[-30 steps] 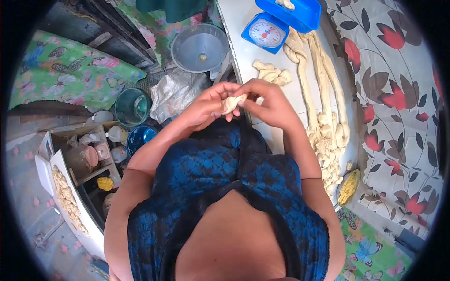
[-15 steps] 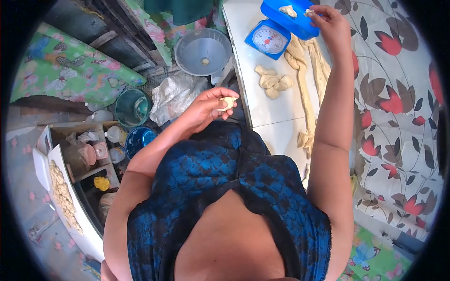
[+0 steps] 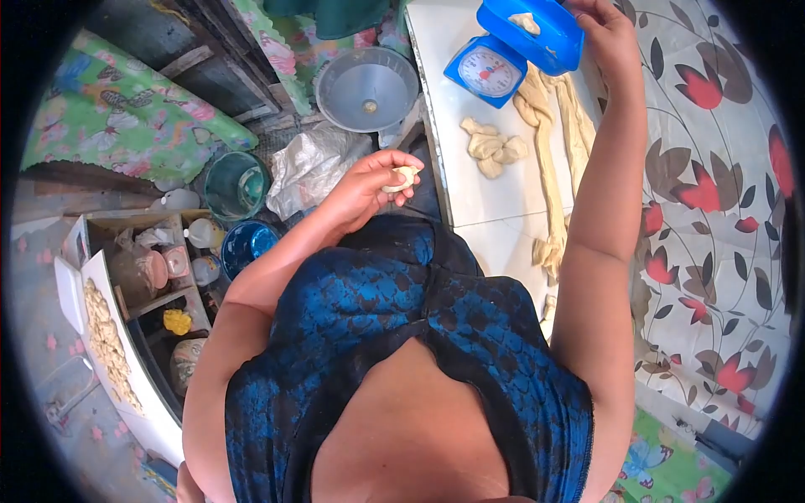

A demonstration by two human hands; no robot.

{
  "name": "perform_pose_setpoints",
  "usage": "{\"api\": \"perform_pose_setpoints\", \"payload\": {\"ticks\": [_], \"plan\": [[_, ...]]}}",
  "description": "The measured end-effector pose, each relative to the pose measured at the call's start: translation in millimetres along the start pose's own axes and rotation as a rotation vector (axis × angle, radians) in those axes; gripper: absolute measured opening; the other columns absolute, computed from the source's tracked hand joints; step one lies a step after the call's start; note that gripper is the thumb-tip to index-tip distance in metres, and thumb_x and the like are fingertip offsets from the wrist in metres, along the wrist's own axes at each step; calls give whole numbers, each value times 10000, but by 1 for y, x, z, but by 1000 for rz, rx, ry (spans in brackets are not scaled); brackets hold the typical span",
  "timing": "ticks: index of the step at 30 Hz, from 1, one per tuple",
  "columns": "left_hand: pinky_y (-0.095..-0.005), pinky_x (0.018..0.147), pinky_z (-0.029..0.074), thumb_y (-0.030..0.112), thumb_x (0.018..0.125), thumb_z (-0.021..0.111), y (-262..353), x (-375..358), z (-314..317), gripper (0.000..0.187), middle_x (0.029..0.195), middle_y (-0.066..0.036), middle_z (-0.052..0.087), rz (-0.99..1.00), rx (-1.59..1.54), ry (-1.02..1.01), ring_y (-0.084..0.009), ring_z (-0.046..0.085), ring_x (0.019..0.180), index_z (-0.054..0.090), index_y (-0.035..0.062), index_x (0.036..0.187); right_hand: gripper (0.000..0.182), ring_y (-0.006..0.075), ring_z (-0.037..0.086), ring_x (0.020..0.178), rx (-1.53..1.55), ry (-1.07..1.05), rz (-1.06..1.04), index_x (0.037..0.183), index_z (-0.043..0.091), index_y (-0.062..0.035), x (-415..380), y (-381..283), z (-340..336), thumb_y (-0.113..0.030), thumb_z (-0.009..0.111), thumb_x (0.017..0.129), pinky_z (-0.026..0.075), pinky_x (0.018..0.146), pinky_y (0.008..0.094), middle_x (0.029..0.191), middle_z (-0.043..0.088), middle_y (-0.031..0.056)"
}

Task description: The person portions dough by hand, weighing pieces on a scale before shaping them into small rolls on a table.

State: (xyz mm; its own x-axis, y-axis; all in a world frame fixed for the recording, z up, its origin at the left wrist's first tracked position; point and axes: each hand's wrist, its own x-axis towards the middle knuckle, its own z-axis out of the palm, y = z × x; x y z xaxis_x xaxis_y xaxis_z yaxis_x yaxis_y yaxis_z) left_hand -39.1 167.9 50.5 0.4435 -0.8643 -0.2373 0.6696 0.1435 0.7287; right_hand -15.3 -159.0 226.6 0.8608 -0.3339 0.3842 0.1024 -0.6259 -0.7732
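My left hand (image 3: 379,186) is in front of my chest, its fingers closed on a small piece of pale dough (image 3: 408,178). At the top edge of the view, my right hand (image 3: 607,35) is beside the right rim of a blue tray (image 3: 566,60). Its fingers are bent, but the fingertips are partly cut off, and anything between them is hidden. A lump of dough (image 3: 526,23) lies in the tray, with a smaller bit near its right end. The tray sits on a blue dial scale (image 3: 486,73).
On the white tiled table (image 3: 478,201) lie several dough pieces (image 3: 492,148) and long dough strips (image 3: 547,168). To the left are a grey basin (image 3: 360,92), two buckets (image 3: 239,186), a plastic sack (image 3: 314,163), and a cabinet with many small dough pieces (image 3: 107,344) on its white top.
My right hand has moved slightly up and right, from over the tray to its rim; the small dough piece is no longer visible in its fingers. My left hand still holds its dough.
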Motion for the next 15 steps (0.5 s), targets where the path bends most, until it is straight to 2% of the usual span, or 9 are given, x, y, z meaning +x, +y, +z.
{"api": "perform_pose_setpoints", "payload": {"ticks": [8,11,13,14,15], "plan": [[-227,667,433,79,831,509,1,0,1,225,888,-39,541,13,-3,14,-101,514,748,539,22,1047,244,109,528,710,-17,39,45,921,589,34,1,-11,-6,93,471,717,429,640,221,794,571,29],[-228,666,433,79,833,509,1,-1,1,222,887,-39,541,16,1,16,-101,515,749,540,21,1045,247,107,541,730,-108,16,33,923,587,40,0,-17,-4,105,477,711,437,653,216,799,581,31],[-229,666,433,79,834,509,2,-1,2,221,887,-39,541,14,3,20,-101,515,749,540,21,1044,344,182,565,865,-86,-201,118,1015,569,36,2,-16,-4,78,525,676,445,757,262,933,595,100],[-229,665,432,79,834,510,2,-1,2,220,888,-39,542,13,5,20,-101,515,749,541,21,1043,344,182,565,865,-84,-199,118,1015,569,36,5,-12,-7,78,525,676,445,757,262,933,595,100],[-230,665,432,79,834,510,2,-1,2,219,889,-40,543,12,7,21,-100,516,750,542,20,1042,442,227,540,956,-381,-333,-71,1092,541,2,8,-5,-12,52,548,654,422,820,287,1030,568,133]]}}
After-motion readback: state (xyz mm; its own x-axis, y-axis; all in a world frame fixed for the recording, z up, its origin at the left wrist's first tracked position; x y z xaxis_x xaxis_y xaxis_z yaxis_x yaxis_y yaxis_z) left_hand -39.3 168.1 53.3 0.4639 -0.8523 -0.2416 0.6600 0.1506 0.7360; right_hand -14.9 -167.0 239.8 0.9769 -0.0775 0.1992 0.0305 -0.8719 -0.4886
